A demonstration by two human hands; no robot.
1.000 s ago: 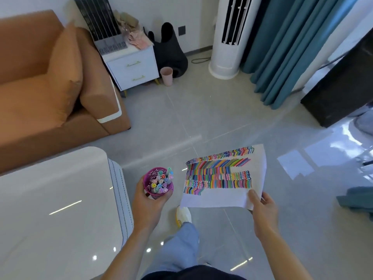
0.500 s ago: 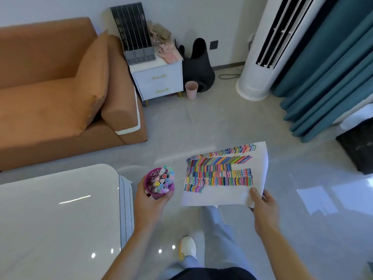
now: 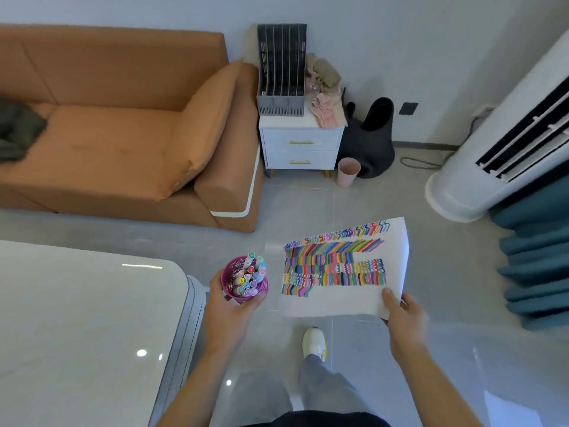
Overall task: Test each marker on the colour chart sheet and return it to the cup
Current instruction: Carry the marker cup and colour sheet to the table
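Left hand [image 3: 229, 308]: fingers curled round cup [image 3: 230, 274], markers [image 3: 250, 277] upright inside, just right of bench [image 3: 86, 318]. Right hand [image 3: 406, 318]: fingers pinch sheet [image 3: 332, 303] corner, further right. Bench nearer left hand.

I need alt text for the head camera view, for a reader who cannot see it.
A standing person's left hand holds a purple cup of capped markers, and the right hand pinches a white paper sheet covered with colourful strokes. An orange sofa stands behind, a glossy white table at the left.
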